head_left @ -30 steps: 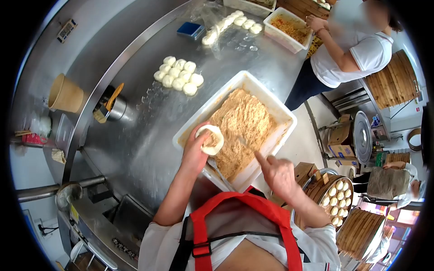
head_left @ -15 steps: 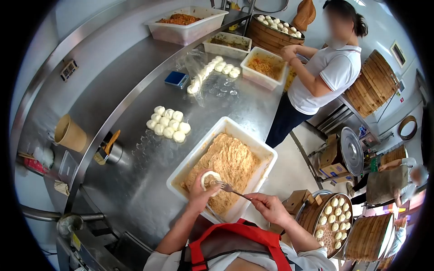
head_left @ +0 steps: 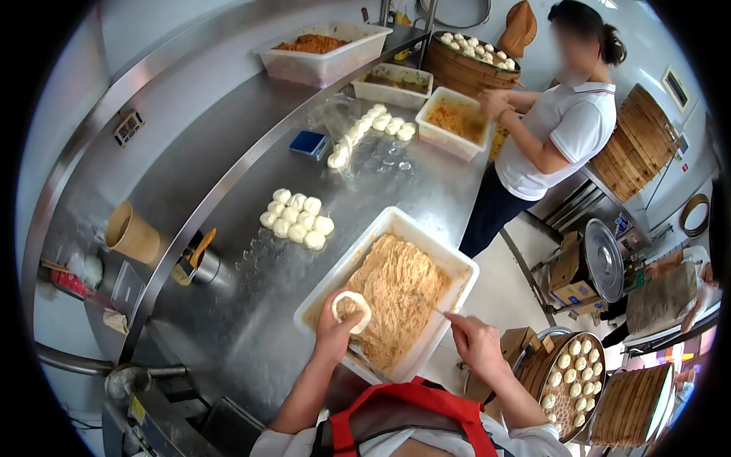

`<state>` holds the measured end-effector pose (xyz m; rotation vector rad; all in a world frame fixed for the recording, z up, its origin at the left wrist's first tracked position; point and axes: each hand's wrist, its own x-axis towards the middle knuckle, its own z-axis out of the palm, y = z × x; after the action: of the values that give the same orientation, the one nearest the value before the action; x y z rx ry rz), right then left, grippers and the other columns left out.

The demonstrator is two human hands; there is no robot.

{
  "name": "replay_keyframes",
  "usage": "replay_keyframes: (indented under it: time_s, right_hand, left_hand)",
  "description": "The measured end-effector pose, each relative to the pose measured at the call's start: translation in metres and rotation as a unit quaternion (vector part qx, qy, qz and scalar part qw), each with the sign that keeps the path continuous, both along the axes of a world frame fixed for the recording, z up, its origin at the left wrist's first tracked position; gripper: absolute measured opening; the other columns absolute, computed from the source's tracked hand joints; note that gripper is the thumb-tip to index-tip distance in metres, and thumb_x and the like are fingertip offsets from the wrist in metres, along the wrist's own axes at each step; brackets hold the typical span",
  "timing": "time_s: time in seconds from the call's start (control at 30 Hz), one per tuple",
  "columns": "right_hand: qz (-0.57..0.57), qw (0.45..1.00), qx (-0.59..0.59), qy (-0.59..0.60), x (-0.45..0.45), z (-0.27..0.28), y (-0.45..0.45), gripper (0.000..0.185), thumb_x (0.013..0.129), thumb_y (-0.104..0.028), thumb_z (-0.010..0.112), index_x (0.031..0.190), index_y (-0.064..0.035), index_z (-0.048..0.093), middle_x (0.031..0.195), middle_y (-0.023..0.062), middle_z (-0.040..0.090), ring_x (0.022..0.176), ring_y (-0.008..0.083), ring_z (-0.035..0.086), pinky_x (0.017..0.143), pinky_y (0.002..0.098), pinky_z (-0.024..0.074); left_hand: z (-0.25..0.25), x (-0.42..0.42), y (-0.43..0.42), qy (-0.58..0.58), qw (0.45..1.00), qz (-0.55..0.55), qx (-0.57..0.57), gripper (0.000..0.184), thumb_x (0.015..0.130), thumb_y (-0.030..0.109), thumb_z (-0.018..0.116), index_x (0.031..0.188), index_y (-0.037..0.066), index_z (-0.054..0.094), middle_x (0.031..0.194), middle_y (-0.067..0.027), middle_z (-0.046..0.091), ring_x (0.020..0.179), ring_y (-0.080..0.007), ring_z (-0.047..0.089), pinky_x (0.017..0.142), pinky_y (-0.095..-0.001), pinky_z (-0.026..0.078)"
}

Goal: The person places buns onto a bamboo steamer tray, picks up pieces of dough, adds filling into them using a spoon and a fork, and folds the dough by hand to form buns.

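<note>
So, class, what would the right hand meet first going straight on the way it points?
Probably the filling in the white tub, though depth is unclear: the right hand might catch the tub's rim first.

The left hand [head_left: 333, 333] cups an open dough wrapper [head_left: 351, 308], filling inside, over the white tub [head_left: 464, 279]! The right hand [head_left: 478, 346] grips a thin utensil [head_left: 437, 308], likely a fork, its tip blurred against the brown mixture [head_left: 400, 278]. Beyond, dough pieces [head_left: 297, 219] cluster on the steel table [head_left: 228, 320].

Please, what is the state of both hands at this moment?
Left hand: holding a round white dough wrapper, cupped in the fingers.
Right hand: closed on a thin metal utensil.
</note>
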<state>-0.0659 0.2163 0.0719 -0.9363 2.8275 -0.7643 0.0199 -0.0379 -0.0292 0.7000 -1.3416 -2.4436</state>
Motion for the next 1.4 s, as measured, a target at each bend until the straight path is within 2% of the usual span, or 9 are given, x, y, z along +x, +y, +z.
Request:
replay_keyframes:
  time_s: [0.1,0.3,0.57,0.6,0.73,1.07,1.17,1.27,1.4]
  right_hand:
    - [0.015,0.996,0.042,0.081,-0.005,-0.037,-0.016,0.027,0.079,-0.008,0.062,0.105,-0.0124,0.069,0.066,0.0095,0.060,0.055,0.0293,0.061,0.052,0.0395,0.0500]
    - [0.038,0.993,0.026,0.110,-0.011,-0.069,-0.012,0.030,0.078,-0.012,0.064,0.108,-0.0144,0.068,0.061,0.0084,0.057,0.049,0.0274,0.059,0.047,0.0383,0.0487]
    - [0.037,0.992,-0.051,0.112,-0.011,-0.027,-0.024,0.043,0.075,-0.010,0.071,0.116,-0.0041,0.061,0.098,0.0177,0.059,0.091,0.0345,0.057,0.083,0.0423,0.0459]
    - [0.039,0.992,-0.054,0.105,-0.012,-0.020,-0.028,0.042,0.075,-0.009,0.071,0.116,-0.0033,0.062,0.095,0.0149,0.060,0.089,0.0288,0.058,0.083,0.0384,0.0460]
    - [0.041,0.958,-0.205,-0.195,-0.009,-0.007,-0.051,0.035,0.082,-0.011,0.070,0.115,-0.0017,0.062,0.094,0.0056,0.062,0.087,0.0152,0.057,0.080,0.0279,0.0431]
    - [0.009,0.824,-0.386,-0.414,-0.004,-0.018,-0.091,0.010,0.090,-0.009,0.064,0.097,-0.0017,0.061,0.086,-0.0020,0.060,0.075,0.0039,0.052,0.066,0.0194,0.0413]
    - [-0.005,0.844,-0.380,-0.378,-0.004,-0.021,-0.092,0.010,0.089,-0.008,0.065,0.094,-0.0006,0.060,0.080,-0.0014,0.059,0.071,0.0055,0.052,0.065,0.0214,0.0421]
    - [0.024,0.943,-0.283,-0.174,-0.004,-0.001,-0.091,0.011,0.087,-0.006,0.065,0.094,0.0003,0.060,0.077,-0.0002,0.058,0.071,0.0073,0.052,0.065,0.0226,0.0422]
    - [0.031,0.969,-0.239,-0.048,-0.011,0.004,-0.091,0.013,0.085,-0.005,0.065,0.096,0.0002,0.061,0.076,0.0028,0.057,0.069,0.0102,0.053,0.065,0.0242,0.0429]
  left_hand:
    - [0.008,0.000,0.000,0.018,0.987,-0.009,0.157,0.052,0.085,-0.005,0.060,0.132,0.005,0.042,0.120,-0.0076,0.052,0.109,-0.0180,0.054,0.091,-0.0319,0.049]
    - [0.000,0.001,0.008,0.001,0.991,-0.014,0.135,0.043,0.087,-0.004,0.058,0.128,0.003,0.047,0.114,-0.0091,0.056,0.104,-0.0178,0.058,0.089,-0.0325,0.051]
    - [0.038,-0.016,0.007,0.023,0.992,0.013,0.126,0.050,0.086,-0.004,0.055,0.133,0.004,0.043,0.118,-0.0104,0.055,0.108,-0.0210,0.057,0.093,-0.0369,0.050]
    - [0.047,-0.019,0.006,0.056,0.990,0.008,0.129,0.050,0.087,-0.002,0.053,0.136,0.003,0.041,0.121,-0.0108,0.054,0.111,-0.0209,0.056,0.094,-0.0375,0.049]
    - [0.075,-0.030,0.007,0.105,0.980,0.006,0.172,0.048,0.090,0.001,0.053,0.136,0.003,0.040,0.122,-0.0101,0.053,0.113,-0.0201,0.054,0.099,-0.0361,0.045]
    - [0.082,-0.036,0.025,0.134,0.982,-0.012,0.129,0.046,0.090,0.003,0.053,0.134,0.002,0.039,0.123,-0.0157,0.055,0.116,-0.0250,0.054,0.101,-0.0385,0.043]
    - [0.077,-0.035,0.031,0.132,0.988,0.019,0.078,0.044,0.090,0.002,0.053,0.132,0.002,0.039,0.123,-0.0159,0.055,0.116,-0.0247,0.054,0.101,-0.0380,0.043]
    - [0.073,-0.035,0.035,0.116,0.991,0.058,0.026,0.042,0.090,-0.001,0.053,0.129,0.003,0.041,0.123,-0.0162,0.055,0.115,-0.0239,0.054,0.101,-0.0370,0.043]
    - [0.072,-0.033,0.035,0.116,0.990,0.061,0.052,0.043,0.089,-0.004,0.052,0.129,0.002,0.041,0.123,-0.0167,0.055,0.115,-0.0230,0.054,0.101,-0.0361,0.043]
